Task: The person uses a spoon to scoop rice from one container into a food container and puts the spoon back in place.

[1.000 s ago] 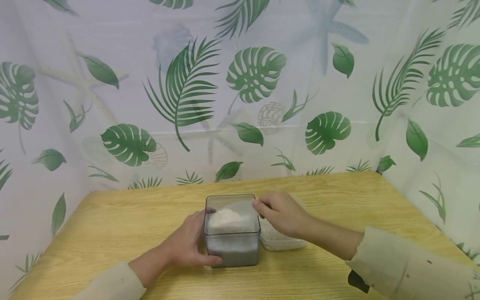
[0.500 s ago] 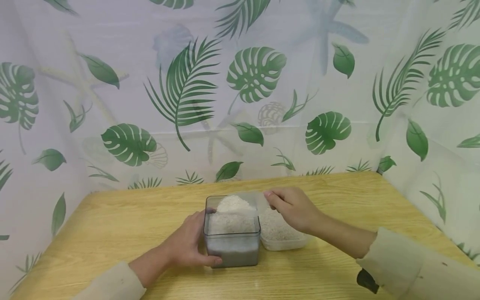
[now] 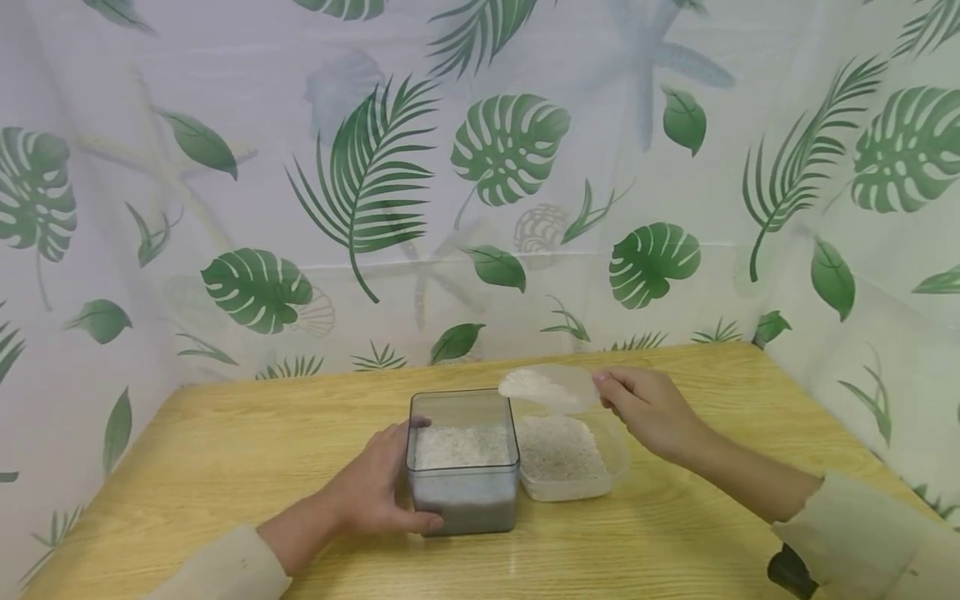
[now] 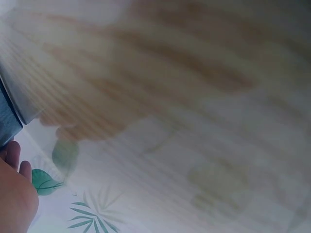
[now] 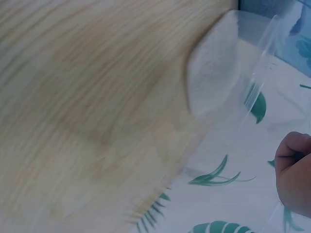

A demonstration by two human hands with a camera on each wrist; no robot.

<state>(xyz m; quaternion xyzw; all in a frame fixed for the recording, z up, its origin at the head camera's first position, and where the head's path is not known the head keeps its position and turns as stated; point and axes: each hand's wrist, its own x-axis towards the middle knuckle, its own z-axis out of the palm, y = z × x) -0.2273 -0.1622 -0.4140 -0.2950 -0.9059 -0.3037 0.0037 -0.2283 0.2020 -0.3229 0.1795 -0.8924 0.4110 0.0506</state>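
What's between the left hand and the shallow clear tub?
In the head view, the square grey bin stands between them, gripped by the left hand.

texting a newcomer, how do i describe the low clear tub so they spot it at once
On the wood-grain table, find the grey-tinted container gripped by the left hand. Just right of it stands the clear tub, with pale grains inside. It is lower and untinted, and unlike the clear scoop in the right hand, it stands on the table.

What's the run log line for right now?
left hand grips grey bin | right hand holds loaded scoop | clear tub beside bin
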